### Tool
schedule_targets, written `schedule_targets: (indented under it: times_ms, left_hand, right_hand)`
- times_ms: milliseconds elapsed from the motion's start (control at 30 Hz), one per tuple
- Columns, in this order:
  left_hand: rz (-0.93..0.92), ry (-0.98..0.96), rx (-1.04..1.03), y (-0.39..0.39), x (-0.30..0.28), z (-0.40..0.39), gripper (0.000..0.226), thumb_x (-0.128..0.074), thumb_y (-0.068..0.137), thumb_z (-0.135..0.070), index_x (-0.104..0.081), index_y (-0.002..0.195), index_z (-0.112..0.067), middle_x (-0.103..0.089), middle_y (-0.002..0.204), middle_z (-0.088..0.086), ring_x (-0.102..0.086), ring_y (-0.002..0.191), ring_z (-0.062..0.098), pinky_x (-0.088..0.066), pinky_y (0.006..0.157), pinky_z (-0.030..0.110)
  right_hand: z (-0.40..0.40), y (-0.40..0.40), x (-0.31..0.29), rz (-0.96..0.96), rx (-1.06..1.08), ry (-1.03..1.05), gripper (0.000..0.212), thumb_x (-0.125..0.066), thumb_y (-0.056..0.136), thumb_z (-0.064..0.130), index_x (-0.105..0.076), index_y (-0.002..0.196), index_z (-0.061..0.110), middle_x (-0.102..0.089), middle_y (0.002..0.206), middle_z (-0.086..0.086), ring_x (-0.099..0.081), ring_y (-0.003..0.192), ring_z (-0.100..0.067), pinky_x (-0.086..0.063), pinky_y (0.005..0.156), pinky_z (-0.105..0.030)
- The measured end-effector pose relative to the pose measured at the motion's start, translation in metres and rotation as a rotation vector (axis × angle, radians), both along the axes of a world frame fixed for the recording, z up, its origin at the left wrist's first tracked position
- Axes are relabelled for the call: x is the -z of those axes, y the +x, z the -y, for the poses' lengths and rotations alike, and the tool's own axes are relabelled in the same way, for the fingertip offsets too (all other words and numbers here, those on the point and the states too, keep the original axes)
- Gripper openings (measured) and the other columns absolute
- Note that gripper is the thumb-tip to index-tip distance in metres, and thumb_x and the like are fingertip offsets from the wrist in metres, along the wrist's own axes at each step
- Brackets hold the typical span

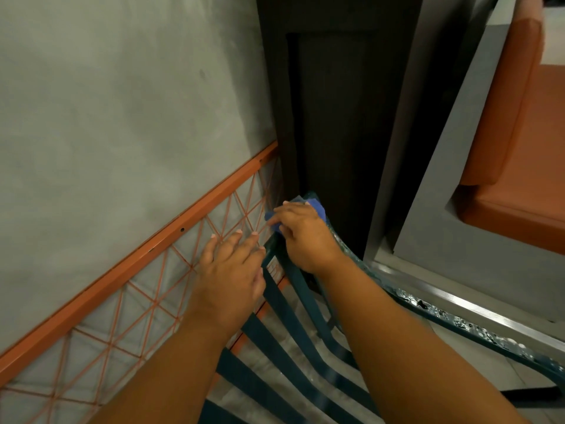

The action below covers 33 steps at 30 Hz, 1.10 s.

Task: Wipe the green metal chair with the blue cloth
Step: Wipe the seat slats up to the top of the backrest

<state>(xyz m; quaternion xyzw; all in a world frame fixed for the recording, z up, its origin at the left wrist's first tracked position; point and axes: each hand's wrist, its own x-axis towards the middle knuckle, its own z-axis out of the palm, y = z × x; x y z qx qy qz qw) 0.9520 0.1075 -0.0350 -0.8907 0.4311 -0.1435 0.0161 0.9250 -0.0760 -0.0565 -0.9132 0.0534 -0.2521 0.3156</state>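
Note:
The green metal chair fills the lower middle of the head view, its slatted back running from bottom centre up to a rounded top corner. My right hand grips the blue cloth and presses it on that top corner of the frame. Only small bits of cloth show past my fingers. My left hand lies with straight fingers beside the chair's left edge, its fingertips touching the frame. The chair's right rail shows wet drops and worn patches.
An orange metal frame with wire lattice runs diagonally along the grey concrete wall to the left. A dark wooden panel stands behind the chair. At right are a grey ledge and an orange cushioned seat.

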Motion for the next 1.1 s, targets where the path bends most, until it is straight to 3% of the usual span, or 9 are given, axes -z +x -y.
schedule_targets:
  times_ms: [267, 400, 467, 567, 700, 833, 900, 1000, 1100]
  left_hand:
    - [0.029, -0.042, -0.002, 0.0, 0.002, -0.001, 0.042, -0.038, 0.085, -0.033, -0.068, 0.111, -0.021, -0.058, 0.132, 0.001, -0.047, 0.126, 0.025, -0.031, 0.105, 0.051]
    - [0.051, -0.047, -0.008, -0.001, 0.001, -0.001, 0.029, -0.058, 0.084, -0.027, -0.068, 0.111, -0.02, -0.054, 0.136, 0.003, -0.046, 0.128, 0.027, -0.033, 0.104, 0.053]
    - [0.048, -0.026, -0.024, -0.001, 0.0, 0.0, 0.031, -0.063, 0.081, -0.027, -0.068, 0.111, -0.02, -0.051, 0.139, 0.003, -0.045, 0.129, 0.027, -0.033, 0.104, 0.053]
    - [0.046, -0.01, -0.043, -0.001, 0.001, 0.001, 0.034, -0.064, 0.081, -0.028, -0.067, 0.114, -0.02, -0.05, 0.14, 0.004, -0.043, 0.131, 0.027, -0.033, 0.104, 0.053]
    - [0.057, -0.044, -0.03, 0.0, 0.002, 0.0, 0.032, -0.056, 0.083, -0.028, -0.068, 0.112, -0.02, -0.052, 0.138, 0.005, -0.044, 0.13, 0.028, -0.032, 0.103, 0.055]
    - [0.056, -0.042, -0.025, -0.001, 0.002, -0.001, 0.038, -0.045, 0.084, -0.032, -0.067, 0.114, -0.022, -0.052, 0.138, 0.004, -0.042, 0.131, 0.026, -0.029, 0.105, 0.053]
    - [0.058, -0.045, -0.019, 0.0, 0.002, -0.002, 0.038, -0.046, 0.084, -0.031, -0.067, 0.114, -0.022, -0.052, 0.138, 0.004, -0.042, 0.131, 0.026, -0.028, 0.105, 0.053]
    - [0.065, -0.038, -0.007, 0.0, 0.003, -0.002, 0.037, -0.045, 0.085, -0.031, -0.067, 0.114, -0.021, -0.052, 0.138, 0.002, -0.042, 0.131, 0.025, -0.028, 0.106, 0.052]
    - [0.057, -0.026, 0.002, 0.0, 0.002, -0.002, 0.04, -0.039, 0.087, -0.032, -0.066, 0.115, -0.021, -0.052, 0.138, 0.0, -0.041, 0.132, 0.025, -0.026, 0.107, 0.053]
  right_hand:
    - [0.015, 0.028, -0.018, -0.319, 0.058, -0.207, 0.032, -0.05, 0.09, 0.006, -0.062, 0.117, 0.017, -0.058, 0.119, -0.007, -0.048, 0.116, -0.025, -0.036, 0.106, -0.04]
    - [-0.005, 0.003, -0.002, -0.064, -0.093, -0.142, 0.026, -0.054, 0.084, 0.001, -0.068, 0.103, 0.01, -0.065, 0.107, -0.01, -0.054, 0.107, -0.026, -0.034, 0.108, -0.043]
    - [-0.012, -0.015, 0.007, 0.024, -0.156, -0.068, 0.031, -0.055, 0.085, 0.0, -0.067, 0.113, 0.009, -0.063, 0.121, -0.011, -0.048, 0.121, -0.022, -0.023, 0.116, -0.032]
    - [-0.017, -0.029, 0.014, 0.03, -0.178, -0.055, 0.039, -0.052, 0.09, 0.003, -0.06, 0.126, 0.013, -0.051, 0.139, -0.007, -0.033, 0.138, -0.023, -0.02, 0.117, -0.042]
    - [-0.001, -0.006, 0.009, 0.035, -0.093, -0.152, 0.035, -0.048, 0.084, 0.009, -0.067, 0.114, 0.007, -0.065, 0.119, -0.012, -0.051, 0.121, -0.029, -0.03, 0.111, -0.041]
    - [0.025, 0.023, -0.011, -0.287, 0.013, -0.241, 0.023, -0.053, 0.084, 0.002, -0.062, 0.096, 0.02, -0.058, 0.104, -0.001, -0.055, 0.11, -0.027, -0.046, 0.09, -0.038]
    - [0.037, 0.031, -0.02, -0.398, 0.072, -0.206, 0.026, -0.049, 0.09, 0.004, -0.06, 0.104, 0.022, -0.054, 0.112, -0.001, -0.052, 0.109, -0.023, -0.049, 0.088, -0.038]
    - [0.042, 0.036, -0.027, -0.401, 0.18, -0.032, 0.031, -0.045, 0.093, 0.003, -0.059, 0.115, 0.021, -0.051, 0.124, -0.003, -0.048, 0.115, -0.021, -0.048, 0.095, -0.041]
    - [0.029, 0.033, -0.018, -0.283, 0.208, -0.166, 0.028, -0.049, 0.084, -0.003, -0.061, 0.095, 0.02, -0.057, 0.109, -0.003, -0.049, 0.109, -0.023, -0.044, 0.09, -0.035]
